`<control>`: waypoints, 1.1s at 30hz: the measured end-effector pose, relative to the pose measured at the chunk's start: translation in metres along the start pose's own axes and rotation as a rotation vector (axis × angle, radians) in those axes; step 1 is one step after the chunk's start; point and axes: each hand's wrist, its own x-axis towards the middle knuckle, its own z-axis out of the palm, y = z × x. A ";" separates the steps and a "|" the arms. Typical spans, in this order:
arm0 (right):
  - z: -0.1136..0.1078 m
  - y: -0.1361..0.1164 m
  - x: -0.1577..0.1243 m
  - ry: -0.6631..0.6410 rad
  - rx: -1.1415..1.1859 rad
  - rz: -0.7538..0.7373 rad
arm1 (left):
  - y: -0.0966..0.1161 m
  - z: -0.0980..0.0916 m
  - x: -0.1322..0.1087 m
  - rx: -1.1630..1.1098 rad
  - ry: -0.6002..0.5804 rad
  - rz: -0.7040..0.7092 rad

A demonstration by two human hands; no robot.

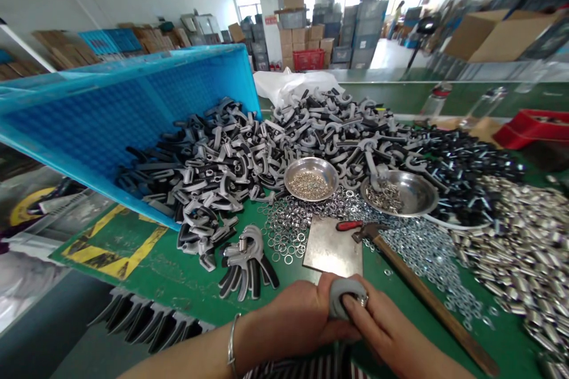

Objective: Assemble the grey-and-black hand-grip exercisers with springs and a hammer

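Close to my body, over the table's near edge, both hands are closed around a grey hook-shaped hand-grip part (338,296). My left hand (306,311) wraps it from the left. My right hand (377,317) presses on its open curve, where a bit of shiny metal shows by the thumb. The part's lower end is hidden by the fingers. Just beyond lies a flat metal plate (331,246). A claw hammer (418,281) with a wooden handle rests to the right, beside a red-handled tool (349,225). Several grey-and-black grips (249,263), one showing a spring, are fanned out at left.
A tipped blue crate (133,106) spills a big heap of grips (249,154). Two metal bowls (311,194) (418,192) hold small parts. Around them lie rings (284,231), nuts (427,254), black knobs (466,172) and shiny metal sleeves (524,237). A red bin (528,127) stands at right.
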 end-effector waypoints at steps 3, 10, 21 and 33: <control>-0.003 0.018 0.019 -0.003 -0.040 0.000 | -0.014 -0.001 0.026 -0.018 -0.099 -0.032; -0.099 0.060 0.102 0.221 -0.849 -0.050 | -0.053 -0.005 0.116 0.378 -0.051 -0.085; -0.188 0.118 0.158 0.239 -1.106 0.280 | 0.001 -0.033 0.256 0.498 0.127 0.244; -0.200 0.134 0.157 0.275 -1.069 0.170 | -0.002 0.004 0.316 0.340 0.135 0.150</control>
